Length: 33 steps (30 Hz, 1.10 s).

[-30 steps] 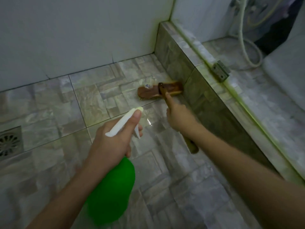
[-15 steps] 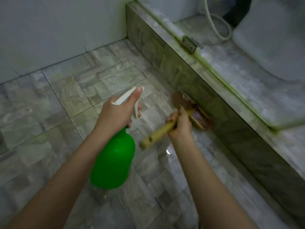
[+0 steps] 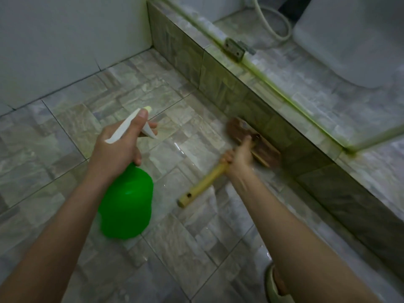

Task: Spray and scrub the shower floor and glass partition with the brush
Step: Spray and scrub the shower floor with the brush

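My left hand (image 3: 119,147) grips the white trigger head of a green spray bottle (image 3: 126,206), thumb along the top, held above the wet stone-tiled shower floor (image 3: 72,127). My right hand (image 3: 240,156) grips the wooden handle of a scrub brush (image 3: 203,186). The brown brush head (image 3: 264,152), blurred by motion, lies on the floor against the foot of the tiled curb (image 3: 229,95). The glass partition's lower edge (image 3: 273,86), stained green, runs along the top of the curb with a metal hinge (image 3: 235,48) on it.
White wall tiles (image 3: 65,40) close the far side of the floor. Beyond the curb lie a white hose (image 3: 282,29) and the base of a white toilet (image 3: 349,40). A sandalled foot (image 3: 277,285) shows at the bottom right.
The brush head has slid nearer along the foot of the curb, away from the corner, and its handle has swung to point left. The spray bottle stays in my left hand.
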{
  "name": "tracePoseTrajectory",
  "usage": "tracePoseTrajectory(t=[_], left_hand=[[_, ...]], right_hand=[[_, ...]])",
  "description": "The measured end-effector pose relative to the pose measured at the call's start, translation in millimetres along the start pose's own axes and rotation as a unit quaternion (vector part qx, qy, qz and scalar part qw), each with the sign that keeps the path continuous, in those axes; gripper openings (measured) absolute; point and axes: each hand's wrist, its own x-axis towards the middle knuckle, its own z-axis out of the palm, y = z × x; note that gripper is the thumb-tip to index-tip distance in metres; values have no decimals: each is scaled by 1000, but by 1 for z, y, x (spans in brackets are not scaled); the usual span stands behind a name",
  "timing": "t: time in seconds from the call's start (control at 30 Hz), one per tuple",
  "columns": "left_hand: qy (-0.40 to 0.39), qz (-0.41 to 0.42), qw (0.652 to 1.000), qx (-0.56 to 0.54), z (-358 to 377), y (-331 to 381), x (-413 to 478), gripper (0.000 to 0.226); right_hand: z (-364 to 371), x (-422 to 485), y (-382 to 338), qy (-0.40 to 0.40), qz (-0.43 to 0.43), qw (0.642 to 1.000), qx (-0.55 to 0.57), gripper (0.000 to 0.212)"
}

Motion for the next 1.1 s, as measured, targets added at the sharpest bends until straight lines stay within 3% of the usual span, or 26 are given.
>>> tracePoseTrajectory(t=[0.13, 0.2, 0.33, 0.43, 0.53, 0.63, 0.7, 0.83, 0.93, 1.03, 1.1], left_hand=[[1, 6, 1000, -23, -2, 1, -3, 31], [-1, 11, 999, -38, -4, 0, -2, 32], [-13, 22, 999, -38, -6, -1, -3, 33], [-19, 19, 999, -30, -2, 2, -4, 36], [-27, 27, 998, -40, 2, 4, -4, 36], [-16, 31, 997, -63, 4, 5, -2, 39], [-12, 37, 997, -69, 4, 5, -1, 36], [0, 38, 997, -66, 3, 4, -2, 33], [8, 30, 997, -69, 0, 1, -1, 35], [20, 26, 998, -61, -1, -5, 2, 54], [24, 22, 998, -57, -1, -8, 5, 62]], right_hand=[[61, 14, 2, -42, 3, 999, -30, 50], [37, 5, -3, -56, -2, 998, -41, 47], [-44, -7, -12, 1, 12, 1000, -9, 50], [-23, 4, -5, -3, 3, 1000, -11, 50], [42, 12, -3, -57, 23, 998, -21, 49], [32, 13, -11, -120, -3, 992, -38, 45], [-17, 2, -16, -68, 24, 997, -29, 51], [-95, -19, -16, 22, -11, 1000, -7, 54], [-42, -4, -4, 11, -17, 999, -37, 53], [33, 15, 1, -33, -5, 997, -66, 52], [40, 14, 0, -68, -9, 994, -88, 50]])
